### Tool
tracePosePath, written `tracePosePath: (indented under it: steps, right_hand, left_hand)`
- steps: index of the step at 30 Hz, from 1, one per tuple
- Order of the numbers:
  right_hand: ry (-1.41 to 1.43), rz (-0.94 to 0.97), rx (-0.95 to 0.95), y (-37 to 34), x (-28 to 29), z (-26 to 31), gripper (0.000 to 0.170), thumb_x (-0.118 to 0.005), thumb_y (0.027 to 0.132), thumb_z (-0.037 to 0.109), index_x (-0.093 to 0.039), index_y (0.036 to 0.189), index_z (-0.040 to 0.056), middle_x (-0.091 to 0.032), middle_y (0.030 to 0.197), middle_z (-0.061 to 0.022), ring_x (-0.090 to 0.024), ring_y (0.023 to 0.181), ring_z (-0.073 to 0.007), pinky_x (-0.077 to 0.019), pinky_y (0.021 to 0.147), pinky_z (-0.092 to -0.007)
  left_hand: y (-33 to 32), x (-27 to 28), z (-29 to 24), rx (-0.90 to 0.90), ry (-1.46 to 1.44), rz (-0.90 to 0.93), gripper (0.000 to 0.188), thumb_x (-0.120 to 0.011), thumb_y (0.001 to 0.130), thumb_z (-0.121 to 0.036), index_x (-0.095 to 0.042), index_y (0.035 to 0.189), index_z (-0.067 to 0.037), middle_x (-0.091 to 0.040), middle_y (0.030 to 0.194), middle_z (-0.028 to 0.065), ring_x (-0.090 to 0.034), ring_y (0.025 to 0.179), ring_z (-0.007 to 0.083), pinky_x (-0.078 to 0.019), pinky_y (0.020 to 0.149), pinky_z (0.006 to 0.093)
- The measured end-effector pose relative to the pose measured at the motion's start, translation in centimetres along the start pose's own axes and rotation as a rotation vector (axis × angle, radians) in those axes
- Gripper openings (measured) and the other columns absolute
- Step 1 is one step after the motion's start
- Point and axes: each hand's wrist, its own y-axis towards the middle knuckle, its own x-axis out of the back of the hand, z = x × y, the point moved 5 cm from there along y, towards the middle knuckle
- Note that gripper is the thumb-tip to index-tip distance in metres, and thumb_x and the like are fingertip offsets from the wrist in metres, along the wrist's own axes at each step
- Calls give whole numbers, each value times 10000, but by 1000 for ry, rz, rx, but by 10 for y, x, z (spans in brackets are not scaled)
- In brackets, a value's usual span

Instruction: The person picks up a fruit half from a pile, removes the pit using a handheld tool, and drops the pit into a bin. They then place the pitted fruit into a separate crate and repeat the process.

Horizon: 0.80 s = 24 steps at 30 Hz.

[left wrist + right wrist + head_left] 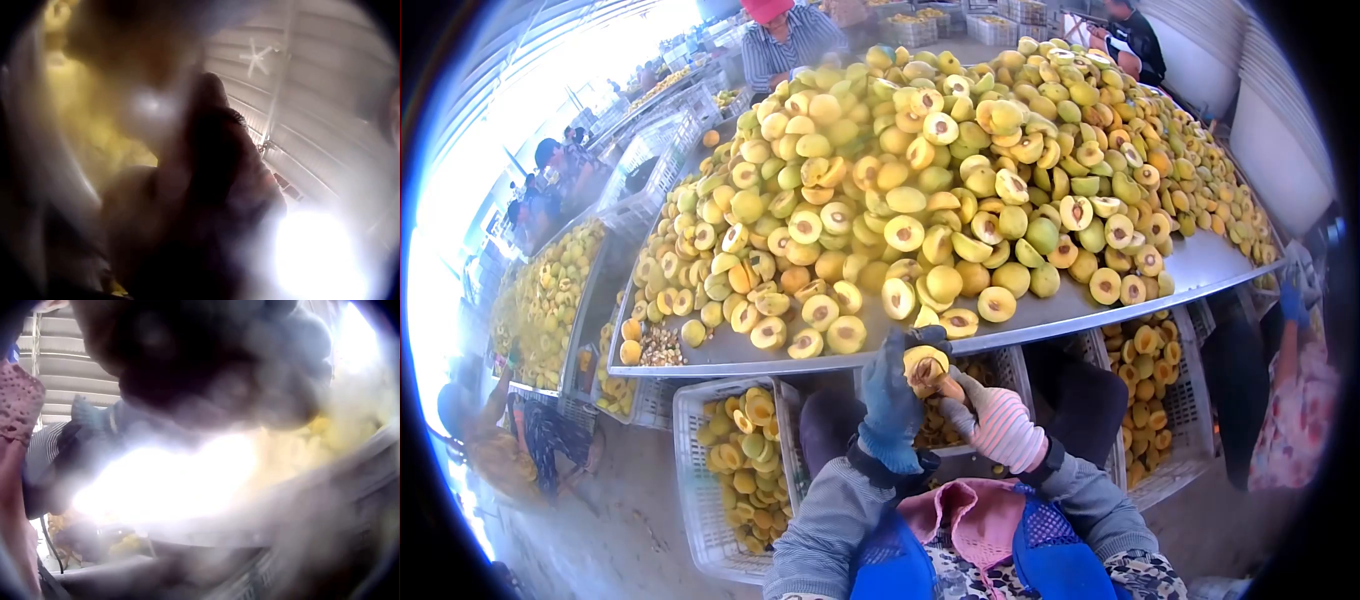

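Observation:
In the head view my left hand (890,400), in a blue glove, grips a yellow peach half (925,368) with its cut side and brown hollow facing up. My right hand (1005,425), in a pink-and-white striped glove, holds a small tool with an orange-brown handle (950,387), its end right at the peach; the tool's tip is hidden. Both hands are close together in front of the metal table's edge (820,362). A dark, blurred glove (219,362) fills the top of the right wrist view, while the left wrist view is mostly blur and glare.
A large heap of peach halves (905,233) covers the metal table. Small pits (662,345) lie at its left corner. White crates (690,440) of halves stand beside my knees, with another crate (1195,440) at the right. Other people sit around the table.

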Motion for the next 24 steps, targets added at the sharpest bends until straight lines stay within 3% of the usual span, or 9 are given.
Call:
tracePosePath:
  steps: [3, 5, 7, 9, 12, 15, 18, 21, 24]
  right_hand:
    - [-34, 18, -14, -6, -2, 0, 544, -580, 950, 399, -514, 1336, 21, -651, 724, -231, -651, 653, -404, -500, 582, -469]
    - [126, 50, -29, -9, -4, 2, 543, -574, 953, 395, -518, 1323, 1, -658, 738, -232, -655, 677, -406, -505, 601, -473]
    - [248, 71, -39, -12, -3, 4, 538, -566, 956, 393, -527, 1305, -14, -664, 757, -238, -656, 708, -414, -510, 625, -475]
    - [327, 84, -40, -10, 1, 8, 529, -557, 958, 393, -541, 1283, -25, -669, 782, -248, -653, 745, -428, -516, 653, -473]
    - [69, 116, -77, -7, 7, 12, 477, -552, 978, 368, -580, 1229, -37, -678, 813, -239, -683, 759, -347, -523, 703, -414]
    - [805, 273, -260, -13, -6, 9, 430, -542, 1006, 345, -618, 1167, -46, -695, 850, -150, -654, 775, -200, -513, 738, -338]
    - [720, 321, -279, -8, 7, 19, 411, -530, 1025, 326, -633, 1126, -59, -674, 897, -65, -583, 834, -110, -497, 777, -293]
    - [608, 345, -283, -12, 1, 9, 428, -523, 1024, 361, -650, 1127, -34, -648, 854, -19, -577, 788, -92, -484, 716, -260]
    - [1073, 512, -529, -25, -8, 15, 336, -537, 994, 381, -639, 891, 78, -489, 623, 28, -426, 515, -63, -329, 465, -223]
  left_hand:
    - [-1, -3, -28, -128, 106, -43, 315, -535, 991, -224, -648, 1080, 56, -719, 968, 121, -696, 838, 214, -554, 757, 312]
    - [6, -6, -53, -57, -61, 6, 425, -478, 1037, -294, -680, 1015, 80, -719, 923, 126, -693, 809, 207, -555, 751, 296]
    - [9, -11, -50, 213, -497, 91, 455, -473, 1040, -308, -695, 966, 82, -718, 878, 130, -689, 787, 204, -551, 741, 288]
    - [8, -9, -55, 64, -264, 58, 445, -476, 1040, -302, -692, 980, 82, -717, 877, 136, -685, 783, 193, -548, 741, 287]
    - [5, -8, -55, -97, -100, 46, 285, -495, 993, -182, -664, 1021, 46, -705, 898, 144, -683, 782, 247, -549, 717, 324]
    - [5, -6, -62, -162, -211, 108, 230, -509, 968, -134, -649, 1013, 43, -701, 934, 153, -678, 790, 271, -545, 722, 334]
    - [6, -10, -54, 89, -438, 167, 335, -513, 1008, -226, -674, 976, 67, -709, 914, 132, -671, 799, 206, -538, 748, 302]
    - [4, -15, -48, 242, -518, 267, 387, -516, 1022, -269, -686, 946, 71, -711, 881, 125, -667, 788, 180, -534, 752, 294]
    - [5, -12, -48, 249, -586, 435, 395, -519, 1012, -282, -686, 909, 62, -709, 855, 138, -666, 766, 190, -532, 742, 305]
